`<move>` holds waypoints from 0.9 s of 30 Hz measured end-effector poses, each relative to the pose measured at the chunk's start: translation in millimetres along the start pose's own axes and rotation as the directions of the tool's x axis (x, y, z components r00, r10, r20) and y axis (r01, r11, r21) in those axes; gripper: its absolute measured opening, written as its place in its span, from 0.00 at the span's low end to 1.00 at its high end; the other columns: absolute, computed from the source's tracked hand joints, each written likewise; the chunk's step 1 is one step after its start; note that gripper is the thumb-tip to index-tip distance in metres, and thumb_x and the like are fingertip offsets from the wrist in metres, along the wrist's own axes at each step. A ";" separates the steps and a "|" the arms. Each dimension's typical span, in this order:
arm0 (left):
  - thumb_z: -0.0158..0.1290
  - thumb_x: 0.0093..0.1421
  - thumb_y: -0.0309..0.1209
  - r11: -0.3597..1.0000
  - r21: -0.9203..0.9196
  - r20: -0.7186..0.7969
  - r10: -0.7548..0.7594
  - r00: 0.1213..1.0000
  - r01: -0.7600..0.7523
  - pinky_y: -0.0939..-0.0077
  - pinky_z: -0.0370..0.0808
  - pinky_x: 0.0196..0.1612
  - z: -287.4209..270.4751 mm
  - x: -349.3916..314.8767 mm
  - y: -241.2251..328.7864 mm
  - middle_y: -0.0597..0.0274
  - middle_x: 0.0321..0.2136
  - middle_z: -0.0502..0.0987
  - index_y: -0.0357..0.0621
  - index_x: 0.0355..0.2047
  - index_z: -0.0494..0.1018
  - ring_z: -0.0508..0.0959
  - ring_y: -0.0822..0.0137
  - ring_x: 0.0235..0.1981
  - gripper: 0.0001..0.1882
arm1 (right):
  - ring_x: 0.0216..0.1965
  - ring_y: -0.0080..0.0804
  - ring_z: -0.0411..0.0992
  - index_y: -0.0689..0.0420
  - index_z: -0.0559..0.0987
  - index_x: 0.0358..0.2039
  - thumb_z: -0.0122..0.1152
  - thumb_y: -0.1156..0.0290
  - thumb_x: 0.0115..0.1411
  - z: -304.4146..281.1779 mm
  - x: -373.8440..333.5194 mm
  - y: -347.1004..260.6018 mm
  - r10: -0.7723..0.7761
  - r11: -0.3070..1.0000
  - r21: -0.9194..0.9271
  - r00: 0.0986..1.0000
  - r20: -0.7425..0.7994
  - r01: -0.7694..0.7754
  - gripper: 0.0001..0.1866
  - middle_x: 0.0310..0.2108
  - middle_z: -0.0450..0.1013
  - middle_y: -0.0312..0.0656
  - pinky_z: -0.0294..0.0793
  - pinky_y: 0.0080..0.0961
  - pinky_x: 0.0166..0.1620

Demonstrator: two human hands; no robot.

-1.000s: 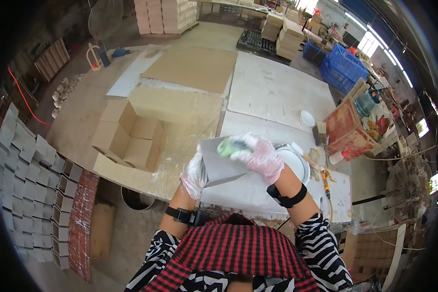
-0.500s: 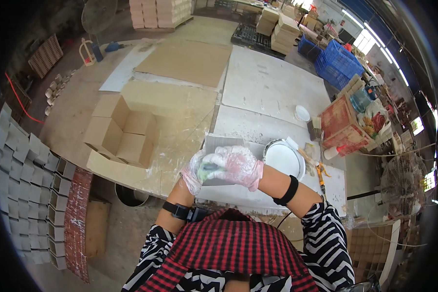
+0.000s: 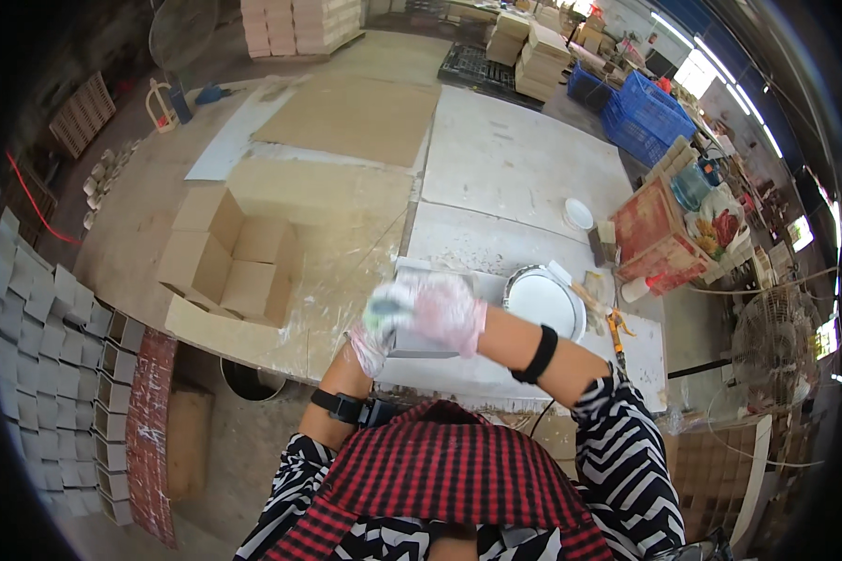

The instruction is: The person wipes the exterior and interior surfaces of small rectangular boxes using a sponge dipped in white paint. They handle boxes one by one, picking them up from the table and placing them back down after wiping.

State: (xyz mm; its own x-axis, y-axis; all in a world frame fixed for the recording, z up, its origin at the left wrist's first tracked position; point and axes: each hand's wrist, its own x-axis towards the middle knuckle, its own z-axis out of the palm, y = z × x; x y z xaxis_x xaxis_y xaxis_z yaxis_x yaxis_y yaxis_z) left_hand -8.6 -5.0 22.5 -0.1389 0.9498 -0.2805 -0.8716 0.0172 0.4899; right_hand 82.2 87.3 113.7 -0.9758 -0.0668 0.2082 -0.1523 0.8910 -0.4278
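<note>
Both my hands wear pale gloves smeared with white and pink, and they meet over a grey box-like piece (image 3: pixel 423 348) at the table's near edge. My right hand (image 3: pixel 444 313) reaches leftward with its fingers curled, against my left hand (image 3: pixel 375 332), which is closed too. A dark greenish patch shows where the hands meet; blur hides what it is and what the fingers hold. Just right of my right hand stands a round tub (image 3: pixel 537 297) of white liquid, with a white-headed brush (image 3: pixel 561 274) across its rim.
Brown open cardboard boxes (image 3: pixel 225 257) stand at left on the table (image 3: pixel 346 206). Orange-handled pliers (image 3: pixel 616 337) lie right of the tub, and a small white bowl (image 3: pixel 578 214) sits beyond. Grey boxes (image 3: pixel 51 374) are stacked at far left; a red crate (image 3: pixel 660 243) stands at right.
My right hand and forearm have shifted a little left over the grey piece, and the hands look more blurred. The tub and cardboard boxes stay in place.
</note>
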 end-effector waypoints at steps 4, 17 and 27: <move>0.42 0.63 0.34 1.000 0.025 0.017 0.000 1.000 0.000 0.68 0.76 0.43 -6.1 -2.6 -14.1 0.54 0.42 0.74 0.36 0.47 0.68 0.77 0.64 0.40 0.17 | 0.45 0.39 0.70 0.51 0.74 0.41 0.52 0.55 0.55 -35.1 30.4 28.7 0.353 0.930 -0.097 0.935 -0.037 -0.355 0.17 0.43 0.71 0.42 0.70 0.32 0.46; 0.40 0.63 0.34 0.998 -0.042 0.087 -0.035 0.996 0.039 0.67 0.76 0.45 -5.7 -10.3 -5.3 0.53 0.44 0.73 0.38 0.51 0.65 0.77 0.62 0.40 0.18 | 0.44 0.38 0.69 0.49 0.74 0.42 0.49 0.57 0.57 -15.1 17.2 41.2 0.070 0.996 -0.053 0.990 -0.125 -0.077 0.15 0.39 0.71 0.42 0.70 0.33 0.44; 0.39 0.63 0.35 0.997 -0.023 0.127 0.078 0.989 -0.076 0.67 0.75 0.45 -67.1 -18.7 -9.1 0.52 0.43 0.74 0.36 0.49 0.66 0.76 0.61 0.42 0.19 | 0.44 0.39 0.70 0.44 0.71 0.47 0.54 0.59 0.54 -10.2 -9.0 -24.1 0.084 0.996 -0.047 0.984 0.157 -0.077 0.19 0.43 0.69 0.43 0.71 0.32 0.45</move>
State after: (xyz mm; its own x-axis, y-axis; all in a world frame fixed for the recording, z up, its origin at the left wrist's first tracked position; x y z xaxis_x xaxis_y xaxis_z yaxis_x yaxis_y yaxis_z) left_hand -29.6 -44.0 -32.1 -0.1457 0.9802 -0.1344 -0.8693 -0.0620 0.4905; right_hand 96.3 71.0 131.1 -0.9976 -0.0618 0.0306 -0.0689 0.9135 -0.4011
